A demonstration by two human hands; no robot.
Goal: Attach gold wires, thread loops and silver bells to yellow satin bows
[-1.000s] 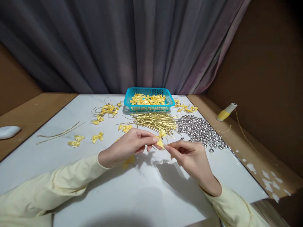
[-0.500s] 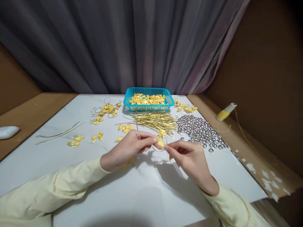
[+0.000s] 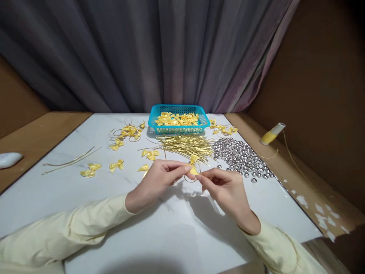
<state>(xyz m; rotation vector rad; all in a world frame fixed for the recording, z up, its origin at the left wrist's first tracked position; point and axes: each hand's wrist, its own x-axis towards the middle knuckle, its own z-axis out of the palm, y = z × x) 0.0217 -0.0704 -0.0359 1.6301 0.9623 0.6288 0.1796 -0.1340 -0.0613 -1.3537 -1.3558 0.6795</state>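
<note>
Between my hands, above the white tabletop, is a yellow ribbon bow (image 3: 194, 170) with a gold cord loop hanging from it. My left hand (image 3: 162, 178) pinches the bow's left side between thumb and forefinger. Fingertips of my right hand (image 3: 225, 190) are closed on the bow's lower right tip. A small silvery bit shows near the bow's middle, partly hidden by fingers. Just beyond lies a pile of gold cords (image 3: 185, 147), with a heap of silver beads (image 3: 239, 156) to its right. One loose yellow bow (image 3: 144, 168) is partly covered by my left hand.
At the back stands a blue basket (image 3: 179, 128) holding yellow bows. Looped bows (image 3: 129, 132) lie left of it, more bows (image 3: 225, 130) right. Two cords (image 3: 70, 161) rest at left. A yellow thread spool (image 3: 272, 135) and white scraps (image 3: 322, 219) are on the right.
Both hands keep their pinch on the bow and have hardly moved. My left forearm has shifted slightly right, and a yellow bow beneath the left wrist is now out of sight.
</note>
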